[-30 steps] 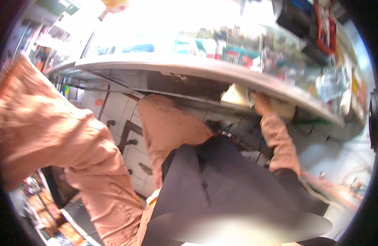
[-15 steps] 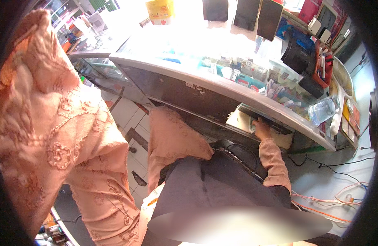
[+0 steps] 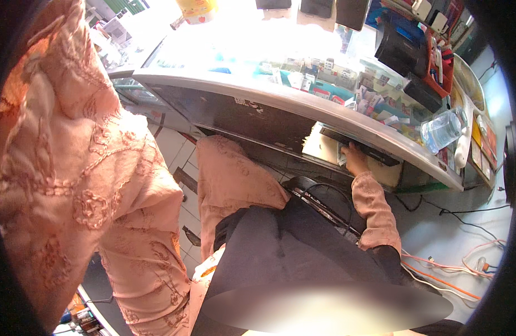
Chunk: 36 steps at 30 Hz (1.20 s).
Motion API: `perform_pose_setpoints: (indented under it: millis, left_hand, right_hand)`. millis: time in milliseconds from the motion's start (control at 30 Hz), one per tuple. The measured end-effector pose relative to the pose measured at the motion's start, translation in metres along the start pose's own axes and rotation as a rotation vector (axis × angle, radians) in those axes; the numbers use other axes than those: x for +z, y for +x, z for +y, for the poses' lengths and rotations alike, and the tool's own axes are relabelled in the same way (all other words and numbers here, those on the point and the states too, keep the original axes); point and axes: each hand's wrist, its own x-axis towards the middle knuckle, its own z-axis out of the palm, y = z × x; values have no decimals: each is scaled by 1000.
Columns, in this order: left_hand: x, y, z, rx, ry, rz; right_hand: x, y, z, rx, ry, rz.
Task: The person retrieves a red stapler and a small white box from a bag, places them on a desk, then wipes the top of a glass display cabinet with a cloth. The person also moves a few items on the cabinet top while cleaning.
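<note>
In the head view, your right hand (image 3: 356, 161) is in at the open space beneath the edge of the glass-topped desk (image 3: 252, 89), fingers bent around toward a small whitish item (image 3: 342, 155), and whether they're clamped on it or merely touching, I cannot tell! That item sits in front of a pale board (image 3: 315, 141) with a ragged left edge, and a long black case (image 3: 365, 148) lies just beyond your knuckles, slanting down to the right. Over on your left, the embroidered peach sleeve (image 3: 95, 173) fills the side; it's your left hand that's out of sight, so no telling how those fingers stand. Up on the desk's right end, a clear plastic jar (image 3: 442, 130) leans on its side, near an orange-red basket (image 3: 447, 75) of pens. Small packets (image 3: 325, 84) crowd under the glass, and orange and white cables (image 3: 445, 275) trail across the floor at lower right.
</note>
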Motion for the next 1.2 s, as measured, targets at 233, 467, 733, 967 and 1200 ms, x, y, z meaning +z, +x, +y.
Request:
perform_pose_setpoints:
  millis: [233, 467, 733, 967, 1200]
  left_hand:
    - [0, -22, 2, 60, 24, 46]
    - [5, -49, -5, 155, 44, 110]
    - [18, -63, -20, 248, 77, 182]
    - [32, -92, -32, 336, 149, 353]
    - [73, -112, -94, 179, 216, 960]
  right_hand:
    - [-12, -2, -7, -4, -63, -60]
    - [-10, -4, -12, 30, -68, -32]
    - [-7, -2, -10, 42, -71, -2]
    - [-10, -9, -12, 28, -61, 14]
    - [-3, -5, -14, 32, -81, 58]
